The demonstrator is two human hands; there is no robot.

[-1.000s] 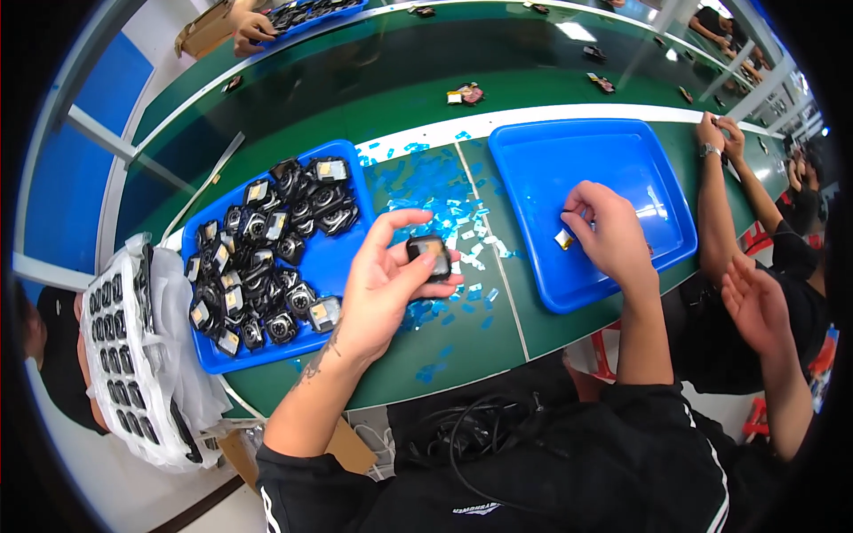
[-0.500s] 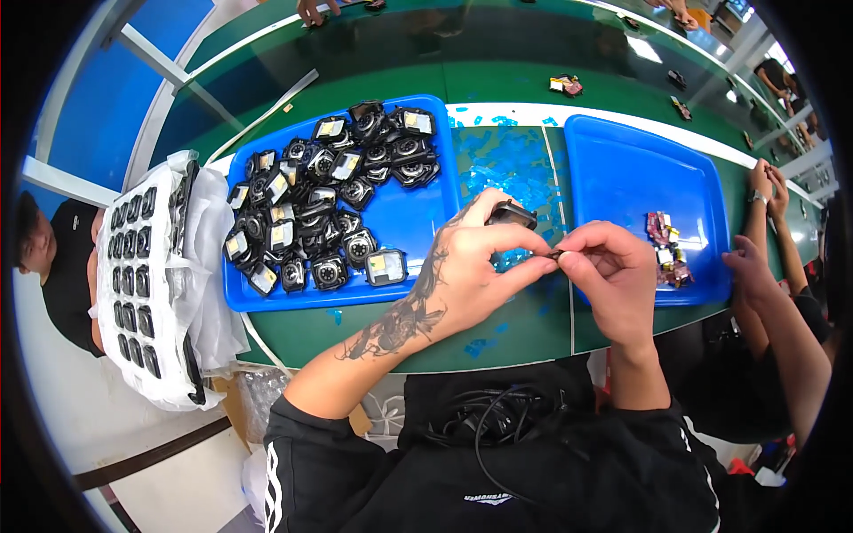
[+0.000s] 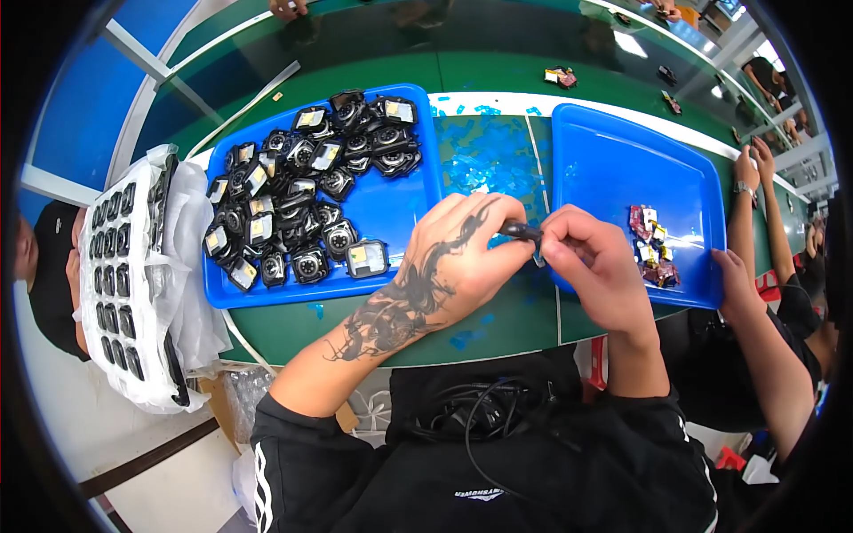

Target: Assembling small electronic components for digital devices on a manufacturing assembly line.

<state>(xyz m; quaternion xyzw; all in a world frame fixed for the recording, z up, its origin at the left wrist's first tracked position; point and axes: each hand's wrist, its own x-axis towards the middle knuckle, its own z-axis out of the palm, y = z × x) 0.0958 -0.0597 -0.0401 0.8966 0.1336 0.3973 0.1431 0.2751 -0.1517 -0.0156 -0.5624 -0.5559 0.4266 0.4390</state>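
Observation:
My left hand (image 3: 453,253) is closed around a small black watch case (image 3: 521,231), which shows edge-on past the thumb and index finger. At its right end my right hand (image 3: 593,266) is closed, thumb and index finger pressed together. Whatever lies between those fingertips is hidden. To the left, a blue tray (image 3: 373,218) bears a heap of black watch cases (image 3: 302,191), some showing round backs and others pale squarish insides. A second blue tray (image 3: 604,151), on the right, contains several small dark-red and white electronic pieces (image 3: 655,249).
Blue film scraps (image 3: 489,164) litter the green table (image 3: 400,336) between the trays. At left stands a stack of white packing trays (image 3: 114,284) with black pieces in rows. A co-worker's hand (image 3: 736,282) touches the right tray's edge. Small parts (image 3: 561,77) lie on the far belt.
The black watch case has turned from lying over my left fingers to pointing edge-on at my right fingertips. My left hand has rolled knuckles-up. The whole view has shifted slightly.

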